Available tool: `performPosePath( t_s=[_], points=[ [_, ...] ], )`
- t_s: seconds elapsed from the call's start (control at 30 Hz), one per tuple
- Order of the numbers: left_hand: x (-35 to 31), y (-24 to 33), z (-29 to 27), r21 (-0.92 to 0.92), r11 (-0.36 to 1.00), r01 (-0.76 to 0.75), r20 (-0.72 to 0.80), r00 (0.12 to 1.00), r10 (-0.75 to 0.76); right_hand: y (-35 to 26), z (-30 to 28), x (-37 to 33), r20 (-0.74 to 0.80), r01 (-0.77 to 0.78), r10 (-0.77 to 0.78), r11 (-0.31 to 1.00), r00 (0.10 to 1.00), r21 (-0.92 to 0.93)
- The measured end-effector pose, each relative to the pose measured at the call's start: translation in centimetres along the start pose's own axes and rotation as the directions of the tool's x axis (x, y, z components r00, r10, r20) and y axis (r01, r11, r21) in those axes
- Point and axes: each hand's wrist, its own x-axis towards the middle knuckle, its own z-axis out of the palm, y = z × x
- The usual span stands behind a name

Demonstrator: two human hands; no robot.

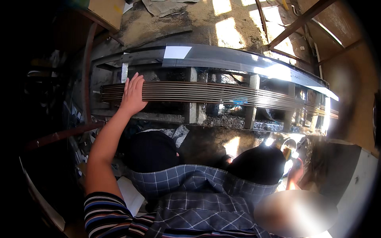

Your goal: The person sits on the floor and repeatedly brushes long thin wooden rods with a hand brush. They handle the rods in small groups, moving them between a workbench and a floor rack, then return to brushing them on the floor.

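Observation:
A row of thin, dark metal rods [174, 92] lies side by side across a long metal frame [190, 113]. My left hand [134, 95] rests on the rods near their left end, palm down, fingers stretched out and fairly straight. Low at the right, my right hand [294, 170] is partly lost in glare and blur, beside my knee. Close above it is a pale, round-rimmed thing [289, 146] whose kind I cannot make out. Whether the right hand holds it does not show.
A flat, shiny metal strip [246, 61] runs along the frame's far side. Crossbars [253, 101] span the frame below the rods. Beyond it, cardboard [162, 7] lies on the dusty, sunlit floor. Slanted metal bars [301, 23] stand at the upper right.

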Motion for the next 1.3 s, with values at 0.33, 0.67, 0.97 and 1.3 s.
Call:
performPosePath(
  t_s=[0.33, 0.67, 0.97, 1.3],
  points=[
    [0.9, -0.1, 0.5, -0.076, 0.996, -0.054, -0.090, 0.995, 0.047, -22.3, -2.7, -6.0, 0.084, -0.209, 0.227, 0.608, 0.970, 0.766],
    [0.6, -0.8, 0.0, -0.116, 0.993, -0.028, -0.065, 0.998, 0.021, -44.4, 13.6, -12.9, 0.487, -0.099, -0.347, 0.726, 0.802, 0.681],
    [0.5, -1.0, 0.0, -0.109, 0.994, -0.021, -0.081, 0.997, 0.012, -45.5, 12.0, -12.7, 0.313, 0.324, -0.494, 0.825, 0.811, 0.464],
    [1.2, 0.3, 0.0, -0.029, 0.999, -0.028, -0.040, 0.999, 0.027, -33.5, 4.7, 0.9, 0.142, 0.379, -0.415, 0.898, 0.899, 0.223]
  ],
)
